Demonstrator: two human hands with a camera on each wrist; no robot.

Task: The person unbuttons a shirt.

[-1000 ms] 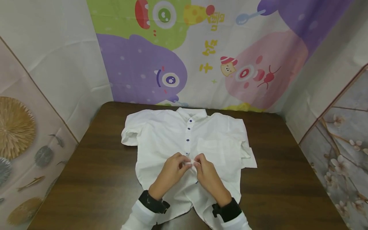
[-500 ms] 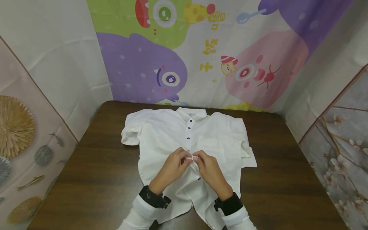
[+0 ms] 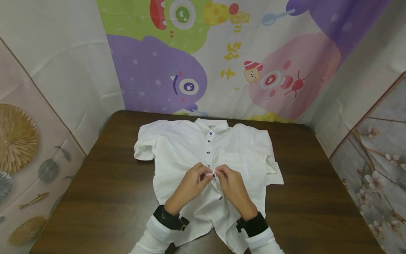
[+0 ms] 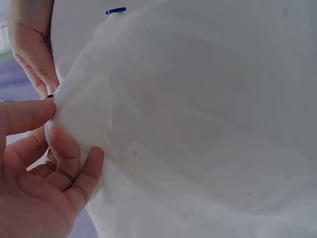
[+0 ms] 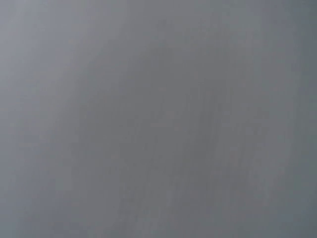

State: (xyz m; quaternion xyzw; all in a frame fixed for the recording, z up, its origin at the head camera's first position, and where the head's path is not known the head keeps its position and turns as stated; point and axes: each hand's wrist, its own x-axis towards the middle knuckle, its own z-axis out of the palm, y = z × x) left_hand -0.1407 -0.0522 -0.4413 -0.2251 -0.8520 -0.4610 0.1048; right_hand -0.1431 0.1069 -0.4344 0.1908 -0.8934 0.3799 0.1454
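A white short-sleeved shirt (image 3: pixel 180 148) with dark blue buttons lies front up, collar at the far side. At its front strip, below the chest, my left hand (image 3: pixel 191 181) pinches the cloth between thumb and fingers. Close beside it, my right hand (image 3: pixel 234 187) pinches the same strip from the other side. A dark button (image 3: pixel 214 175) shows between the fingertips, and a lower button (image 3: pixel 220 198) sits nearer me. In the left wrist view the left hand (image 4: pixel 44 183) grips the cloth edge, a blue button (image 4: pixel 116 10) above it. Blurred grey fills the right wrist view.
The shirt is spread on a dark brown wooden table (image 3: pixel 104 190). Behind it hangs a cartoon-printed cloth (image 3: pixel 228 95). Patterned panels stand left and right. Below the hands, the shirt's front hem parts into two flaps.
Both hands, pinching the shirt strip, have shifted slightly away from me, drawing the cloth with them. A dark button has come into sight between the fingertips.
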